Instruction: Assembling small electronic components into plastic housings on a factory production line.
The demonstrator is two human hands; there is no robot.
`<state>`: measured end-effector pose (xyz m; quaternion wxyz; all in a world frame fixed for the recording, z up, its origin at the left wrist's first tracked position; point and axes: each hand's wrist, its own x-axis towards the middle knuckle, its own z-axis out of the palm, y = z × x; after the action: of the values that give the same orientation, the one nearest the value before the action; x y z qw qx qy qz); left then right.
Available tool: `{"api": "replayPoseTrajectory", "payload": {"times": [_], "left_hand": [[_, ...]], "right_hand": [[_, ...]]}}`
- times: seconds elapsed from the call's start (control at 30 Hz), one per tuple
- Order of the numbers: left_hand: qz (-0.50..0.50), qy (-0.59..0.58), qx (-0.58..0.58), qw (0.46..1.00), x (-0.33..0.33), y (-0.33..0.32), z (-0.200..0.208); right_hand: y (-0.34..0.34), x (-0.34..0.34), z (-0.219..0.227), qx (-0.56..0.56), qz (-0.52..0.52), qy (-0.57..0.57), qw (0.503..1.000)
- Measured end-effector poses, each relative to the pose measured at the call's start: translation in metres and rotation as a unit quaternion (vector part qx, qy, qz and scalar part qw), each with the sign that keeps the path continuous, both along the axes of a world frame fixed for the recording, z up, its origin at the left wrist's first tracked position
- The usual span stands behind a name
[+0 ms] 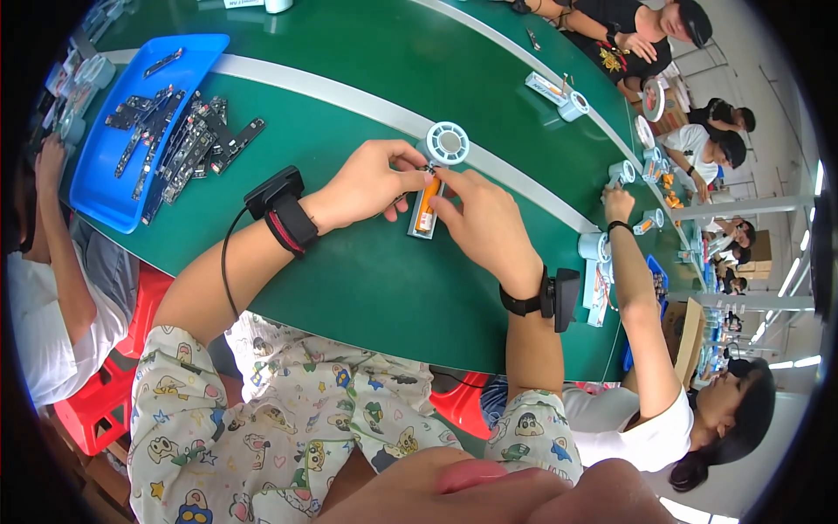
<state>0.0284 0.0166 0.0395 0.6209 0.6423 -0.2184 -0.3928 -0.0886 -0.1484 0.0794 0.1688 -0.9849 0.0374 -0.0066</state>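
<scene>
A light-blue handheld fan [448,143] lies on the green table in front of me, its round grille head pointing away. Its handle is open and an orange cylindrical battery [428,212] shows inside. My left hand [375,182] is closed at the neck of the fan, thumb and forefinger pinched over a small dark part that the fingertips mostly hide. From the other side my right hand [489,218] grips the handle, with its thumb beside the battery and its forefinger at the neck.
At left, a blue tray [96,179] holds several dark circuit boards, with a pile of circuit boards [205,140] beside it. A pale conveyor strip [314,86] crosses behind the fan. At right, another opened fan [595,249] lies near a co-worker's arm [642,288].
</scene>
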Motion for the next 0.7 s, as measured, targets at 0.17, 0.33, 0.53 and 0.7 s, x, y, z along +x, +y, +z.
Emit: {"api": "replayPoseTrajectory", "payload": {"times": [0.17, 0.33, 0.53, 0.7], "left_hand": [[0.025, 0.001, -0.019, 1.0, -0.001, 0.0, -0.003], [0.008, 0.036, -0.024, 0.999, 0.01, -0.001, -0.002], [-0.017, 0.091, -0.028, 0.995, 0.014, -0.002, -0.004], [0.053, 0.098, -0.057, 0.992, 0.0, -0.004, -0.014]], "right_hand": [[0.005, 0.0, 0.006, -0.018, 0.009, 0.032, 0.999], [0.006, 0.003, 0.01, -0.02, -0.018, 0.062, 0.998], [-0.008, 0.001, 0.005, 0.079, -0.001, 0.056, 0.995], [-0.019, 0.017, -0.016, 0.255, -0.072, -0.024, 0.964]]}}
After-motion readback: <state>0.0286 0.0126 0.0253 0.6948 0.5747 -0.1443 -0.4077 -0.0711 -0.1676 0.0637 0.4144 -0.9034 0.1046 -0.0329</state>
